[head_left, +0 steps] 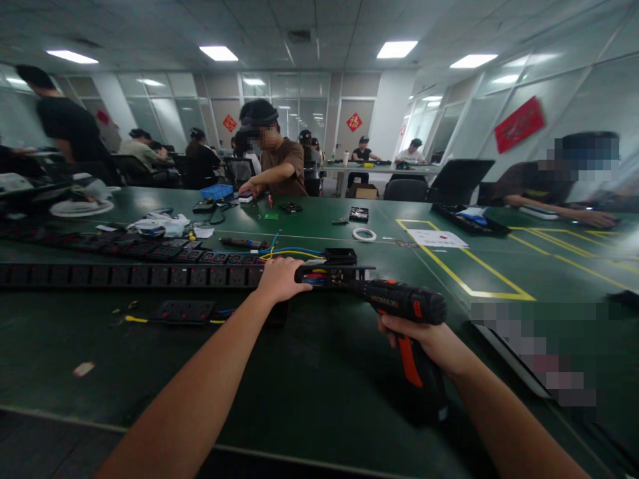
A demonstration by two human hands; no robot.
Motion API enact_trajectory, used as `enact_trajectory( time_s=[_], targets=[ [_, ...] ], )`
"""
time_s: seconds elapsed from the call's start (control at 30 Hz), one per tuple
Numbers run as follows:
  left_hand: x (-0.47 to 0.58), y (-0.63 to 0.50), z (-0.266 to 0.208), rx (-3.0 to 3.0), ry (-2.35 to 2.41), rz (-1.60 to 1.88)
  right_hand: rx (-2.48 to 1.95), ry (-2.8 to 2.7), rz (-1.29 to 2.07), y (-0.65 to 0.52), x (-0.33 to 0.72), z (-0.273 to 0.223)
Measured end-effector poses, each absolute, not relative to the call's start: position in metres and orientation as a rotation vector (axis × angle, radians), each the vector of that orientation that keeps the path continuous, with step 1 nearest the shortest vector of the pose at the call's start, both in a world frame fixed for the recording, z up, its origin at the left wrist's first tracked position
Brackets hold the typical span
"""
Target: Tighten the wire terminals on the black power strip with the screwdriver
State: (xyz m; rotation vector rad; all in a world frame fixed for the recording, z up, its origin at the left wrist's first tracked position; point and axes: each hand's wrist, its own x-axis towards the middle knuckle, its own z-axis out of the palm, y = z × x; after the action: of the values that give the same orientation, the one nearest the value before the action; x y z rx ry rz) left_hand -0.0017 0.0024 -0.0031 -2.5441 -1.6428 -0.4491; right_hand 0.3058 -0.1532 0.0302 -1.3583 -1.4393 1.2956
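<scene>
Sockets point(180, 275) look seated in the power strip point(130, 285); its open, wired end point(335, 277) seems unfinished; left hand point(281, 279) clasps it; right hand point(422, 336) grips a drill point(403, 301) there.

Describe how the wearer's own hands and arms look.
Both the left hand and the right hand are ungloved. The left forearm and right forearm are bare down to the picture's lower edge, with no sleeve, watch or band in view. No ring can be made out, though some fingers are hidden.
</scene>
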Motion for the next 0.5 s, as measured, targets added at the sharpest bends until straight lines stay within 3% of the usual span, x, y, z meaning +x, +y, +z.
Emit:
enact_trajectory(
  time_s=[0.5],
  targets=[
    [-0.0023,0.0045,-0.0051,-2.546,-1.646,-0.459,-1.357,-1.476,1.267,-0.1548,0.3033,0.0337]
  ],
)
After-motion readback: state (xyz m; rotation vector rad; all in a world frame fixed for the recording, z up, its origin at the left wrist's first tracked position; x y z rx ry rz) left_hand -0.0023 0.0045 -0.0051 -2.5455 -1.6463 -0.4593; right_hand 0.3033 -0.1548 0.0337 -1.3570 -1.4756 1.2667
